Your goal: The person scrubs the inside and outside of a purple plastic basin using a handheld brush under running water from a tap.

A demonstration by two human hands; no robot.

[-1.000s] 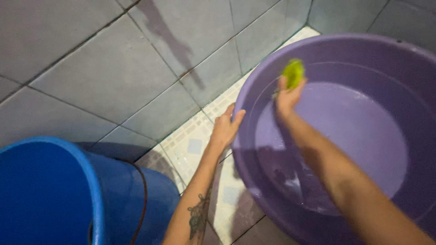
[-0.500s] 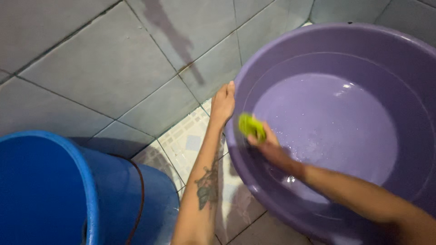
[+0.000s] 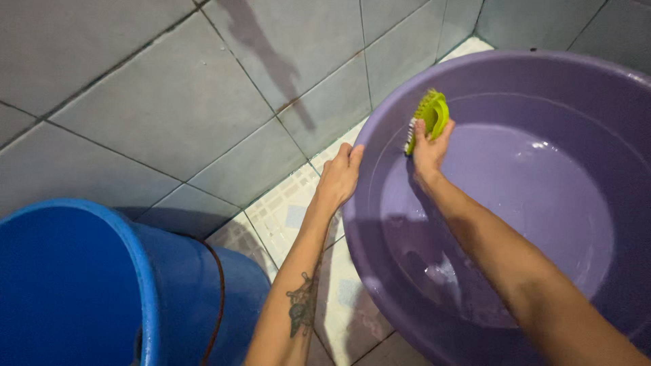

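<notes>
The right hand (image 3: 428,150) grips a green brush (image 3: 428,116) against the far-left inner wall of the purple basin (image 3: 542,74), wet inside, while the left hand (image 3: 339,177) steadies its rim, fingers flat.

A single view is provided, taken from the head and directed steeply downward and forward. The purple basin (image 3: 515,203) is seen from above its near rim, at arm's reach, cut off at the right and bottom edges. Left of the basin, tiled wall and floor are included; a blue bucket (image 3: 102,285) is framed closest, lower left.
</notes>
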